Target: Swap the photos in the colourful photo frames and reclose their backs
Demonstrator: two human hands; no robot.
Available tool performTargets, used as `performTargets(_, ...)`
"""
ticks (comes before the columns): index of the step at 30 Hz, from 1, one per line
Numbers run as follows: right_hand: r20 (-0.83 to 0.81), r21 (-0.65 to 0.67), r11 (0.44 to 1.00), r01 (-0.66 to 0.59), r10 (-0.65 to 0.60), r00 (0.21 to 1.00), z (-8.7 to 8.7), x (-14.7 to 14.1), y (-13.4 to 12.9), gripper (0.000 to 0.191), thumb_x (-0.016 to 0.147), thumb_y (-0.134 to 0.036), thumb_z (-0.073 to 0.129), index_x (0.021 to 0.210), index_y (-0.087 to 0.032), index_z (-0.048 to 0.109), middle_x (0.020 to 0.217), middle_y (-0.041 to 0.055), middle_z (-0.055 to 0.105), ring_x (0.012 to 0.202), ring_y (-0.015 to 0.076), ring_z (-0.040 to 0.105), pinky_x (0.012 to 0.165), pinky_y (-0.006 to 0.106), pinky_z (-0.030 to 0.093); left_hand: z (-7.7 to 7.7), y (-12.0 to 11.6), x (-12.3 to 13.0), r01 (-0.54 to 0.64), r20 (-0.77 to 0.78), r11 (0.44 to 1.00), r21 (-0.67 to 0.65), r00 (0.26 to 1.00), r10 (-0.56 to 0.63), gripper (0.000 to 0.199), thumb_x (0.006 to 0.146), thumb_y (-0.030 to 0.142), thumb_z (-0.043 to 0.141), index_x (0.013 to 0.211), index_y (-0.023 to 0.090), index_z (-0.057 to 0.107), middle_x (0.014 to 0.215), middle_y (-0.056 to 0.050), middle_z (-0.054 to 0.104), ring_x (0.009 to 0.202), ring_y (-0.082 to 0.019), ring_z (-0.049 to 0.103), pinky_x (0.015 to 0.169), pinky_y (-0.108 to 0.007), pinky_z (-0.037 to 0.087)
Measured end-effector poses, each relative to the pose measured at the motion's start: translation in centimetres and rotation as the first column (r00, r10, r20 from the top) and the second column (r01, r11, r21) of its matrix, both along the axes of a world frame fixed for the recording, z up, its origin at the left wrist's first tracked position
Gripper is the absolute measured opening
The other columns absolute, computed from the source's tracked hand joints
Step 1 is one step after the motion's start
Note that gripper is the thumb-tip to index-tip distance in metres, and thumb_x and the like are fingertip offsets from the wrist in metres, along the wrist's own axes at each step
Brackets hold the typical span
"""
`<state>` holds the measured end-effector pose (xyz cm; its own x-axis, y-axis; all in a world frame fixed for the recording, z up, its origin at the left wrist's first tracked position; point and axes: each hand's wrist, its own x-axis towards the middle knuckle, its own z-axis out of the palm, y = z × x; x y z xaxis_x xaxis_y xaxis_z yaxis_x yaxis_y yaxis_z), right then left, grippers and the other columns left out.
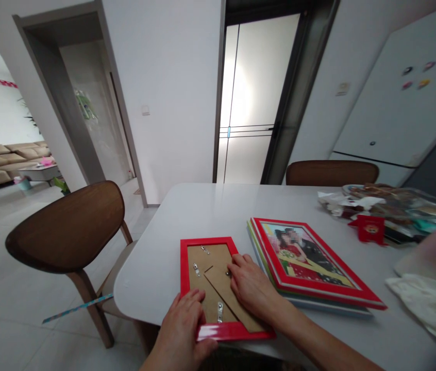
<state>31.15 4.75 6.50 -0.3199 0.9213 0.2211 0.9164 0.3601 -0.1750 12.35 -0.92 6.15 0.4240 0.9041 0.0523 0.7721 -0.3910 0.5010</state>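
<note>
A red picture frame lies face down at the table's near edge, its brown backing board turned up. Small metal clips sit along the backing's edges, and a stand leg crosses it at a slant. My left hand grips the lower left corner, thumb at the near edge and fingers over the left side. Across the right side rests my right hand, its fingers curled and fingertips pressed near a clip there. That hand covers much of the frame's right edge.
Right of my hands lies a stack of frames, topped by a red-framed photo of two people. Farther right are a red box, plastic bags and a white cloth. Wooden chairs stand at the white table.
</note>
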Motion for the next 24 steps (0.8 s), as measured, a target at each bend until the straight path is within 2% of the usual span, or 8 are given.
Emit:
performTargets(3,-0.022,-0.005,1.0,-0.014,0.014,1.0,0.1,0.2,-0.1,0.023,0.077,-0.014,0.036,0.074,-0.013,0.059,0.087,0.0111,0.053,0.088,0.0208,0.044,0.081,0.031,0.034,0.0,0.0,0.0,-0.012,0.007,1.0,0.001,1.0,0.012,0.023,0.058,0.019,0.063,0.078,0.018,0.055,0.124,-0.011,0.046,0.116,-0.025,0.038,0.098,-0.044,0.027)
performTargets(8,-0.062,0.005,0.999,-0.035,0.035,0.997,0.2,0.3,-0.7,0.024,0.078,-0.016,0.036,0.08,-0.014,0.06,0.091,0.0104,0.053,0.089,0.0203,0.044,0.08,0.031,0.035,-0.3,-0.3,-0.1,-0.022,0.034,1.0,0.008,0.999,0.022,0.024,0.057,0.019,0.064,0.079,0.017,0.055,0.123,-0.011,0.047,0.115,-0.025,0.039,0.098,-0.043,0.026)
performTargets(13,-0.133,-0.013,0.993,-0.117,0.115,0.984,0.3,-2.8,-0.4,0.028,0.082,-0.02,0.034,0.097,-0.019,0.057,0.096,0.0078,0.054,0.089,0.0181,0.045,0.079,0.029,0.033,-0.5,-0.1,-0.1,0.003,0.018,1.0,-0.006,1.0,-0.003,0.031,0.056,0.019,0.064,0.085,0.014,0.056,0.124,-0.013,0.045,0.115,-0.026,0.038,0.099,-0.043,0.025)
performTargets(18,-0.093,-0.083,0.982,-0.172,0.164,0.982,0.0,-5.7,1.2,0.027,0.08,-0.017,0.035,0.084,-0.019,0.061,0.088,0.0062,0.055,0.086,0.0169,0.046,0.074,0.027,0.033,-0.7,0.3,-0.1,0.004,0.024,0.999,-0.032,1.0,-0.003,0.033,0.051,0.017,0.068,0.083,0.013,0.058,0.124,-0.013,0.045,0.115,-0.027,0.038,0.098,-0.042,0.027)
performTargets(24,-0.071,-0.075,0.963,-0.257,0.252,0.965,-0.3,-5.9,1.2,0.017,0.076,-0.023,0.045,0.084,-0.023,0.06,0.091,0.0042,0.055,0.086,0.0178,0.045,0.074,0.03,0.031,-1.4,0.7,-0.3,0.035,0.038,0.999,-0.007,0.999,-0.035,0.043,0.051,0.02,0.07,0.091,0.011,0.057,0.122,-0.015,0.047,0.114,-0.028,0.039,0.097,-0.042,0.028)
